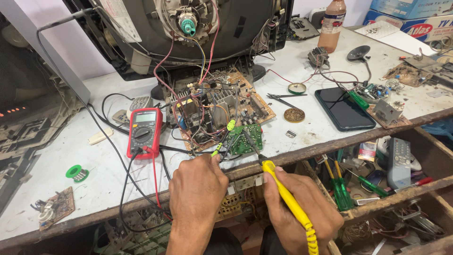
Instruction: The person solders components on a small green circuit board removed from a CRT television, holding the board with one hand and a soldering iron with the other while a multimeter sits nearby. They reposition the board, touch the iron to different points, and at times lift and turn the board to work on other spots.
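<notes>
My right hand (302, 210) is clenched round a yellow soldering iron (288, 200), smooth plastic handle w/ a coiled yellow cord at the bottom; its dark metal tip angles up-left to the small green circuit board (247, 138). My left hand (197, 189) is pinched on a thin green-tipped probe (218, 150), fingers closed on it, tip aimed at the same green board's left edge.

The green board sits at the front edge of the workbench (94, 165), a scuffed, stained white top w/ a rough rusty rim. Touching it behind is a bigger tan board (222, 106) crowded w/ coils, finned heat sinks and tangled red, yellow and black wires running up to the neck of an opened tube TV (188, 23).

Left of the boards lies a red multimeter (144, 132), rubbery case, round dial, red and black leads trailing off the edge. Near the far left, a green solder spool (77, 173). Right side: glossy black tablet (343, 107) and two round tins (295, 114).
</notes>
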